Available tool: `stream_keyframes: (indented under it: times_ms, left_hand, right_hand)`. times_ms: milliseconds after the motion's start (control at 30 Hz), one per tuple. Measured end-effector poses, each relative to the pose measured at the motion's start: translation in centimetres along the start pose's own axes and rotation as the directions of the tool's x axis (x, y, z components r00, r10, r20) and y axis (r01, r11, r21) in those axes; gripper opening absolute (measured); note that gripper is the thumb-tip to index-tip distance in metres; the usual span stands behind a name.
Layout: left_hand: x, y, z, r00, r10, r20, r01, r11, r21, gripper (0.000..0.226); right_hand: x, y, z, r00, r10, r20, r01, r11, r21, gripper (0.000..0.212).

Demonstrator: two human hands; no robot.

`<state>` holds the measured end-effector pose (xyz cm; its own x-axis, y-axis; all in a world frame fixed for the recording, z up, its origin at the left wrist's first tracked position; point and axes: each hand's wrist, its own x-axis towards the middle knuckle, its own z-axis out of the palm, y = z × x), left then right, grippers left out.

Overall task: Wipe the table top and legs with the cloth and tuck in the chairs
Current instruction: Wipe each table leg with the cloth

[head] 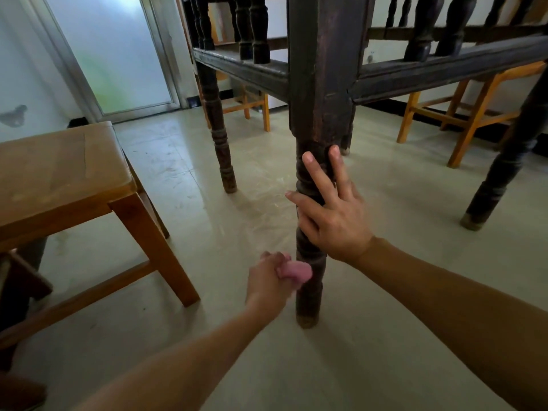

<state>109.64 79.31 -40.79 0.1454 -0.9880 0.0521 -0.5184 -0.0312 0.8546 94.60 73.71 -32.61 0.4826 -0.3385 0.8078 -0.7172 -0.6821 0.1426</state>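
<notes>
I look from low down at the dark wooden table's near leg (321, 120), a turned post reaching the floor. My left hand (271, 281) grips a bunched pink cloth (295, 272) and holds it against the lower part of this leg. My right hand (332, 213) rests on the leg higher up, fingers straight and spread. The table top is out of view; only its rails and spindles (444, 69) show.
A light wooden stool or chair (65, 176) stands close on the left. Two more light wooden chairs (462, 114) (252, 105) stand beyond the table. Other dark table legs (221, 134) (504, 173) rise from the pale tiled floor. A glass door is at the back left.
</notes>
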Motion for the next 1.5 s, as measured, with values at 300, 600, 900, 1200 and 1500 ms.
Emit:
stream_keyframes:
  times_ms: [300, 600, 900, 1200, 1500]
  left_hand:
    - [-5.2, 0.6, 4.4, 0.896, -0.111, 0.429, 0.117, 0.993, 0.013, 0.020]
    - [0.5, -0.8, 2.9, 0.917, -0.398, 0.020, 0.398, 0.912, -0.103, 0.025]
    - [1.8, -3.6, 2.5, 0.841, -0.541, -0.020, 0.525, 0.824, -0.214, 0.025]
    - [1.0, -3.5, 3.5, 0.807, -0.499, 0.317, 0.554, 0.824, -0.114, 0.021]
    - [2.1, -4.7, 6.7, 0.787, -0.613, 0.072, 0.608, 0.752, -0.253, 0.044]
  right_hand:
    - [0.0, -0.3, 1.4, 0.994, 0.005, -0.108, -0.008, 1.000, -0.022, 0.017]
    - [0.1, -0.1, 1.7, 0.987, -0.012, -0.158, 0.006, 0.999, -0.044, 0.012]
    - [0.3, 0.0, 2.0, 0.980, -0.013, -0.199, 0.005, 0.999, -0.039, 0.013]
    - [0.6, 0.0, 2.4, 0.972, -0.003, -0.233, 0.000, 1.000, -0.012, 0.012]
    - [0.6, 0.1, 2.6, 0.973, 0.006, -0.230, -0.006, 1.000, 0.004, 0.012]
